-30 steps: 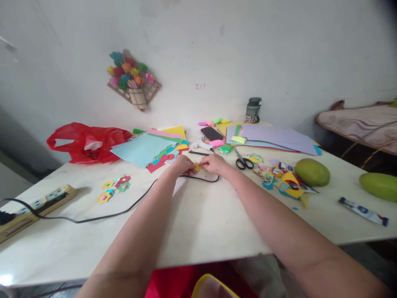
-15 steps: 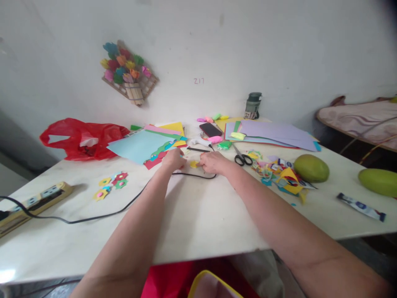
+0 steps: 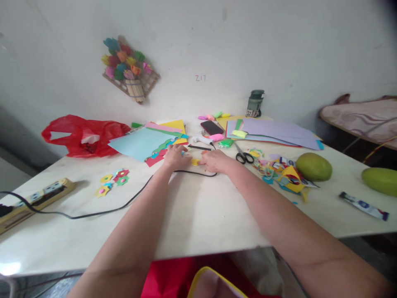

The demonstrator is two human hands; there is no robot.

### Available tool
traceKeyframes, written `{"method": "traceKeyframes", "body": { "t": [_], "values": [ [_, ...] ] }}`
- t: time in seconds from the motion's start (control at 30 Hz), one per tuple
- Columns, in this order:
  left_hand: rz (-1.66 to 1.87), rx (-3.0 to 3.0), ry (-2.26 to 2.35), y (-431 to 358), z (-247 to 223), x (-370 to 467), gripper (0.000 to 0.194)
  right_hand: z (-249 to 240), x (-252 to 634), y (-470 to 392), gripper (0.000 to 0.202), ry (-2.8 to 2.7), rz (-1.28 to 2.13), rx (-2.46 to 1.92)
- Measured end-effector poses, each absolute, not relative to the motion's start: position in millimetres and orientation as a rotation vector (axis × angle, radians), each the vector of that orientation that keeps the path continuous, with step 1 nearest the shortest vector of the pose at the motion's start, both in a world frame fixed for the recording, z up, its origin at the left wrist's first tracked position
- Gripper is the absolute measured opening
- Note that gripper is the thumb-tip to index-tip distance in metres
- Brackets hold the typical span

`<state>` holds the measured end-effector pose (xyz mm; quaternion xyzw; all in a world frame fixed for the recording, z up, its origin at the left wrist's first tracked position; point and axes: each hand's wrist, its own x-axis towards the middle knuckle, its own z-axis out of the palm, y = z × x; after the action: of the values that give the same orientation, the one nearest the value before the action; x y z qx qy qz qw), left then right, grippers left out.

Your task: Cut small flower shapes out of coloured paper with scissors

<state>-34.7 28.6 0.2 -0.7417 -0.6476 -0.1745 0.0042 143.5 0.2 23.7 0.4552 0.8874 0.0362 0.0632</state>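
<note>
A small yellow piece (image 3: 195, 162) lies on the white table between my two hands. My right hand (image 3: 214, 161) is at its right edge, fingers curled together, with a small bit of orange at the fingertips; what they pinch is too small to make out. On the left, my left hand (image 3: 176, 157) has its fingers somewhat apart beside the piece, near the red wavy-edged paper (image 3: 156, 159). A white glue gun (image 3: 202, 140) and a black pen-like stick (image 3: 200, 147) lie just beyond the hands. Scissors (image 3: 244, 157) with black handles rest to the right.
Paper flower shapes (image 3: 122, 181) and a power strip (image 3: 37, 203) are at left, with a black cable (image 3: 102, 214) crossing the table. Paper scraps (image 3: 288, 178), green fruits (image 3: 314, 167) and a tube (image 3: 364, 206) lie right. A red bag (image 3: 83, 136) and a phone (image 3: 212, 127) stand farther back.
My left hand's fingers have spread a little and lifted slightly. My right hand stays beside the yellow piece. The whole view has shifted slightly.
</note>
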Motion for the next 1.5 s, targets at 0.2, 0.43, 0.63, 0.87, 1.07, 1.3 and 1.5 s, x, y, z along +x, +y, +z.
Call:
{"method": "traceKeyframes", "body": {
  "t": [0.2, 0.43, 0.63, 0.87, 1.07, 1.3, 1.5],
  "values": [
    [-0.477, -2.365, -1.973, 28.4, -10.7, -28.1, 0.062, 27.4, 143.0, -4.7, 0.042, 2.692, 0.086, 1.378],
    [-0.378, -2.396, -2.02, 27.9, -11.4, -26.9, 0.065, 10.3, 155.9, 10.3, 0.039, 2.861, -0.08, 1.61],
    [-0.369, -2.412, -2.027, 27.5, -11.2, -26.4, 0.063, 1.7, 160.0, 15.6, 0.034, 2.903, -0.107, 1.801],
    [-0.347, -2.433, -2.047, 27.3, -13.0, -26.4, 0.064, -2.7, 152.7, 14.1, 0.037, 2.891, -0.129, 1.764],
    [-0.282, -2.458, -2.077, 25.0, -10.6, -25.3, 0.064, -6.1, 152.9, 14.4, 0.036, 2.894, -0.134, 1.778],
    [-0.271, -2.492, -2.08, 24.1, -10.3, -25.9, 0.064, -6.5, 153.2, 16.0, 0.033, 2.867, -0.236, 1.812],
    [-0.312, -2.506, -2.073, 25.3, -11.6, -26.8, 0.062, -7.1, 153.7, 17.3, 0.032, 2.882, -0.29, 1.809]
  ]
}}
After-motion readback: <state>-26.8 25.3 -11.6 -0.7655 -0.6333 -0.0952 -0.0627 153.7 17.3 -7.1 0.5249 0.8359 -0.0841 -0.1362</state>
